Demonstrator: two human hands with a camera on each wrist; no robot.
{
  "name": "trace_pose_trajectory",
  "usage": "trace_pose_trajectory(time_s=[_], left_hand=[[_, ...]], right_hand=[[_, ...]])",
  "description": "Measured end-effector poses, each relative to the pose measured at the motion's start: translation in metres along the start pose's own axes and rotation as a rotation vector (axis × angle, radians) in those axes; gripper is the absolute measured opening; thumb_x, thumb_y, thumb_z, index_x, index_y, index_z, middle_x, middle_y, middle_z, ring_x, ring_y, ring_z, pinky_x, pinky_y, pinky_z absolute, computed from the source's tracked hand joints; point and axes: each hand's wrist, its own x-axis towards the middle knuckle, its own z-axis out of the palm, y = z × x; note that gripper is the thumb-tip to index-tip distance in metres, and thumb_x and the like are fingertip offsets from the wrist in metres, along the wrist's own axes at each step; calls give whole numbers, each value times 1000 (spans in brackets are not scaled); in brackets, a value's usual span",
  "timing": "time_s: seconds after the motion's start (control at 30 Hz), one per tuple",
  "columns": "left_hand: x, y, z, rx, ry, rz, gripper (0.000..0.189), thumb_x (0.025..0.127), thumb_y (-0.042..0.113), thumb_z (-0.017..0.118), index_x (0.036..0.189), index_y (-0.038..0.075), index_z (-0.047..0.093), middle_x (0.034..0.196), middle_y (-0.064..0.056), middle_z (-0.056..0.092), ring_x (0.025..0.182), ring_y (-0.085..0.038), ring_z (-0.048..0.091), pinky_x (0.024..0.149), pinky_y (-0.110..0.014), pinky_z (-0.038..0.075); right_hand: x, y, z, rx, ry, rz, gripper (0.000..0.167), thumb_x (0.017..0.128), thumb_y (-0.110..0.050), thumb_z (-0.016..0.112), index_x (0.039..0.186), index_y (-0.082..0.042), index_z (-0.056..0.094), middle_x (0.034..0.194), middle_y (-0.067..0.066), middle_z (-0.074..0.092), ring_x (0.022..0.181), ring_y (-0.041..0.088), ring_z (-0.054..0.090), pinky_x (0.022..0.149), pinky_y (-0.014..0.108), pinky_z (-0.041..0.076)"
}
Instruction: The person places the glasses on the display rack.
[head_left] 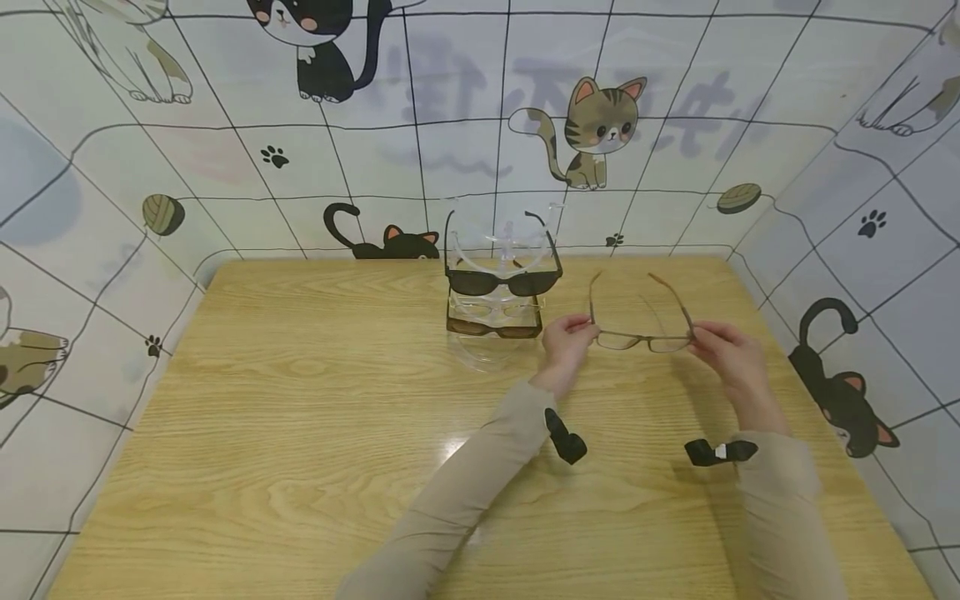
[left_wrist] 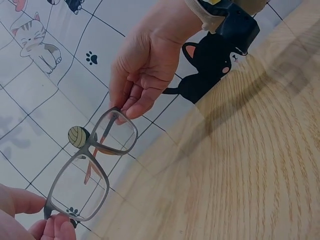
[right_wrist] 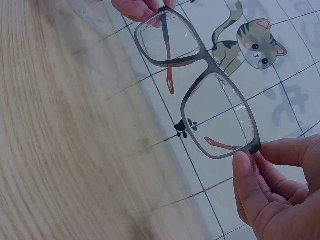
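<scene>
A pair of eyeglasses (head_left: 641, 338) with a grey front and brownish-orange temple tips hangs above the table's right part, temples unfolded and pointing away. My left hand (head_left: 566, 346) pinches its left hinge corner, while my right hand (head_left: 731, 358) pinches the opposite corner. In the right wrist view, thumb and fingers of the right hand (right_wrist: 280, 185) close on the frame's end beside the lens. The left wrist view shows both hands at the two ends of the eyeglasses (left_wrist: 89, 145). Just left of my left hand stands a clear display stand (head_left: 480, 354) bearing several pairs of glasses.
Black sunglasses (head_left: 502, 282) sit high on the stand, with brown-tinted sunglasses (head_left: 495, 330) lower down and thin-rimmed glasses between. The wooden table (head_left: 285, 417) meets walls covered in cat-print sheeting (head_left: 465, 158) at the back and sides.
</scene>
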Motion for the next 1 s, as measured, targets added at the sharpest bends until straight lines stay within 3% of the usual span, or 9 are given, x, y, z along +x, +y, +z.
trace_pose_trajectory(time_s=[0.2, 0.37, 0.43, 0.63, 0.7, 0.87, 0.93, 1.0], left_hand=[[-7, 8, 1, -38, -22, 18, 15, 79, -4, 69, 93, 1, 70, 81, -3, 66, 73, -12, 61, 73, -29, 56], [-13, 15, 1, -39, -48, 38, 16, 78, -4, 69, 94, 1, 70, 82, -2, 66, 74, -11, 61, 71, -25, 55], [-14, 18, 2, -34, -57, 50, 16, 78, -3, 70, 94, 1, 70, 82, -2, 66, 74, -10, 61, 70, -23, 54], [-19, 26, 4, -20, -85, 90, 15, 80, 0, 71, 95, 2, 71, 82, 1, 66, 75, -9, 59, 71, -24, 53], [-20, 29, 5, -12, -88, 109, 16, 79, 1, 72, 95, 3, 71, 81, 0, 66, 74, -8, 59, 69, -22, 53], [-25, 36, 7, 2, -82, 145, 15, 77, 0, 74, 92, 3, 71, 81, -2, 67, 72, -5, 59, 66, -19, 51], [-27, 40, 7, 2, -84, 149, 15, 77, 1, 74, 92, 4, 72, 80, -1, 67, 72, -4, 58, 65, -18, 51], [-30, 44, 7, -9, -93, 149, 16, 77, 1, 75, 93, 5, 72, 79, 2, 66, 72, -4, 58, 65, -18, 51]], right_hand=[[2, 0, -10, -11, -9, -48, 15, 88, 5, 60, 86, -6, 71, 79, 3, 68, 70, 11, 67, 66, 19, 55], [35, 21, -55, -9, -6, -87, 14, 85, 4, 64, 98, 1, 69, 88, 10, 68, 77, 19, 68, 70, 25, 56], [41, 24, -64, 6, -2, -101, 16, 84, 5, 66, 100, 4, 68, 90, 13, 68, 78, 22, 69, 70, 26, 57], [13, 0, -37, -2, -24, -129, 12, 85, 5, 64, 94, 0, 70, 85, 8, 70, 75, 16, 68, 68, 23, 56], [13, -2, -39, -4, -12, -131, 13, 86, 5, 63, 95, 0, 70, 86, 7, 70, 77, 16, 68, 69, 23, 56], [38, 12, -74, -46, 47, -170, 23, 83, 1, 68, 105, 4, 68, 93, 10, 70, 82, 18, 69, 72, 26, 56], [31, 6, -68, -43, 42, -172, 24, 83, 0, 69, 106, 5, 67, 93, 11, 70, 81, 18, 69, 72, 26, 56], [14, -7, -49, 0, 23, -167, 21, 83, 2, 68, 103, 6, 67, 91, 11, 70, 79, 18, 69, 71, 26, 56]])
